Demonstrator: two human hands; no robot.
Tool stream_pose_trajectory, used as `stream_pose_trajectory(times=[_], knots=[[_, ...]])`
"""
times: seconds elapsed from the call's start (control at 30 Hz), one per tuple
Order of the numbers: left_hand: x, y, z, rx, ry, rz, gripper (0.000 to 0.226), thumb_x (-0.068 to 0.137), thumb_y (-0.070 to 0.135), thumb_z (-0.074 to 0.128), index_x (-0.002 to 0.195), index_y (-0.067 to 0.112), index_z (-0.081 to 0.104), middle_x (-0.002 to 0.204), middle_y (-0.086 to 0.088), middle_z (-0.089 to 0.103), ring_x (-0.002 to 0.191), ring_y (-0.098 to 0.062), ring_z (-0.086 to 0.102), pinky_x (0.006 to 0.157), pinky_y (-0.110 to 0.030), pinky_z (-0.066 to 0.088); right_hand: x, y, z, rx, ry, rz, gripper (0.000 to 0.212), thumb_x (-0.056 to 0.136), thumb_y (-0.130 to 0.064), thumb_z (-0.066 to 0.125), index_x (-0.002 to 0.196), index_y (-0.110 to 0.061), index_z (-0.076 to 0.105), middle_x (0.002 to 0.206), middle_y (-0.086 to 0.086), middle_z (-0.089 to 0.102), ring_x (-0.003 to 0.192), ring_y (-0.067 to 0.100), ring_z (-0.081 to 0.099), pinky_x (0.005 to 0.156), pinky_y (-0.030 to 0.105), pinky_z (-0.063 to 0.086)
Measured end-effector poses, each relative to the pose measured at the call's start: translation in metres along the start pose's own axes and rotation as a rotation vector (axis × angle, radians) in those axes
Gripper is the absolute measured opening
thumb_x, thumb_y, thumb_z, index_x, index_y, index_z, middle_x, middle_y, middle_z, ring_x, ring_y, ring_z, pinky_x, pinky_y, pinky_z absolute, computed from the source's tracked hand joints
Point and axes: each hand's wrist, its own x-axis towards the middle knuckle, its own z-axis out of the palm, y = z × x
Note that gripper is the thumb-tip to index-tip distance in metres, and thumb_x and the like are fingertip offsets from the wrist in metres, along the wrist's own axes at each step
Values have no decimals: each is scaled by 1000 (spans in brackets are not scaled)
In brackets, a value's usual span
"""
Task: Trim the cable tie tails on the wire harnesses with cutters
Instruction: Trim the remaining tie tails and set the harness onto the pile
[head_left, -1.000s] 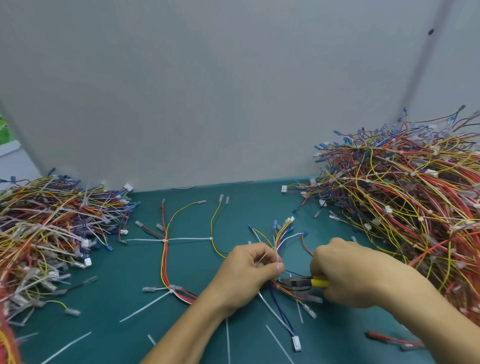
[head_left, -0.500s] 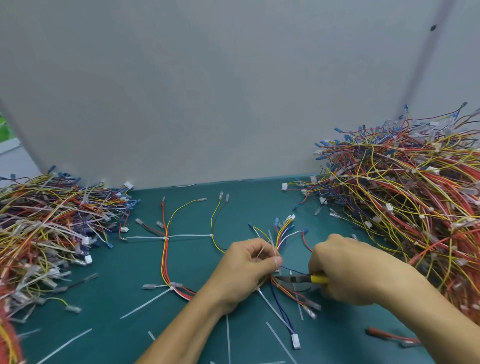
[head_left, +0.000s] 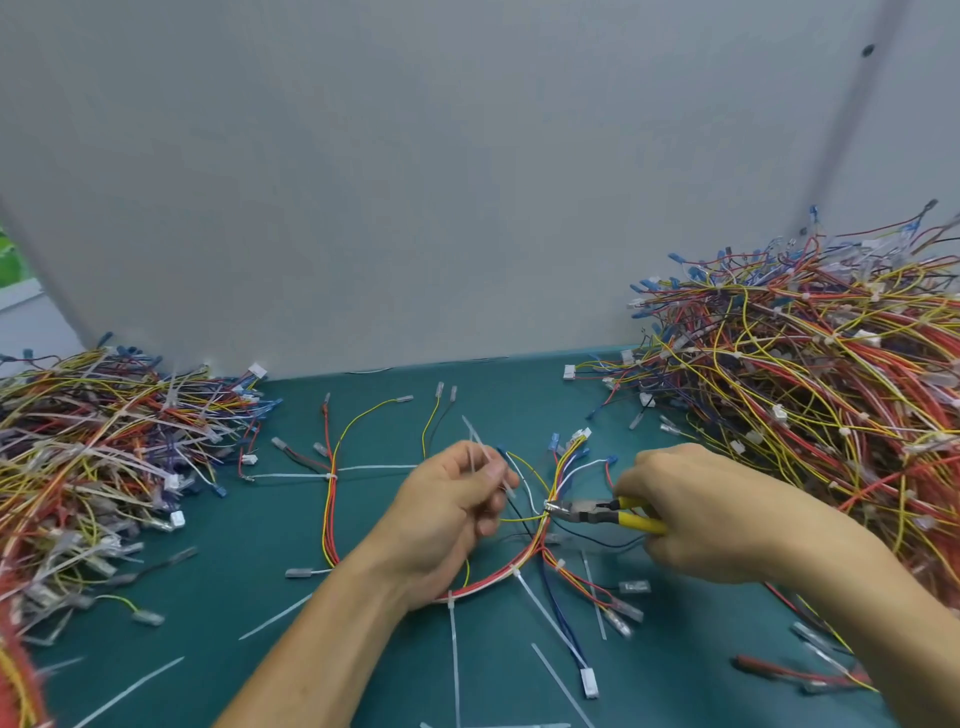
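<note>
Nearest me on the table (head_left: 218, 582), untrimmed cable tie tails (head_left: 455, 654) are jutting from the wire harness (head_left: 493, 579). My right hand (head_left: 727, 514) is gripping the yellow-handled cutters (head_left: 618, 512), jaws at a tie head; I am aiming flush, clear of wires. My left hand (head_left: 447, 514) is pinching a white tail (head_left: 480, 452). Harness piles (head_left: 805, 389) are lying beyond.

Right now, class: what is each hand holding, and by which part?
The right hand grips the cutters by their yellow handles. The left hand pinches a white cable tie tail partway along its length.
</note>
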Motion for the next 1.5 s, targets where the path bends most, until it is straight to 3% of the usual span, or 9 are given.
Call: stream_pose_trajectory(times=[0.23,0.5,0.57,0.67,0.8,1.03,1.23,1.4,1.5], knots=[[-7,23,-4,30,24,-49,19,90,-7,36,92,8,48,56,-7,49,47,-17,38,48,-27,29,-1,-6,-1,8,-16,-8,10,80,-22,54,88,-17,56,93,2,52,92,26,54,80,47,51],[-33,10,1,229,9,-238,20,73,2,37,63,17,46,53,2,30,43,-15,31,44,-17,22,-1,-7,1,17,-67,-5,11,81,-20,53,90,-15,57,95,7,56,94,30,57,81,46,51],[-39,2,-2,415,29,-85,11,66,12,48,61,20,52,50,7,32,44,-11,27,43,-19,22,-1,-7,1,18,-73,-7,10,81,-22,53,88,-15,56,95,7,57,93,30,57,80,46,51],[-42,-13,-14,947,-50,300,15,69,16,62,77,29,62,55,13,42,53,-5,39,54,-16,33,0,-7,2,19,-79,-11,8,82,-24,53,86,-16,55,94,8,58,92,30,57,79,47,51],[-42,-24,-17,1289,-161,497,28,80,25,61,106,35,57,99,18,50,87,-3,53,76,-25,47,0,-7,2,25,-87,-21,10,84,-27,52,84,-17,54,92,7,58,91,30,57,79,46,51],[-39,-28,-15,1412,-153,560,21,91,37,54,109,30,61,105,14,52,88,-14,56,73,-35,50,0,-7,1,16,-89,-29,10,85,-28,51,81,-19,52,92,7,57,91,29,56,79,46,50],[-39,-21,-15,1520,-220,487,34,87,19,44,115,32,58,124,14,42,89,-18,56,78,-32,48,-1,-7,0,22,-91,-26,7,82,-26,52,84,-19,55,91,6,57,89,28,57,78,47,51],[-37,-24,-15,1436,-175,568,17,90,19,49,103,23,59,110,8,50,84,-19,56,76,-34,48,-2,-8,-1,18,-83,-42,13,84,-29,51,87,-17,56,92,6,58,90,29,57,79,46,51],[-36,-25,-16,1311,-112,564,6,91,22,57,95,19,62,92,11,57,77,-6,54,71,-22,44,0,-9,1,17,-78,-47,13,82,-27,51,88,-18,57,92,6,58,90,29,57,79,46,51]])
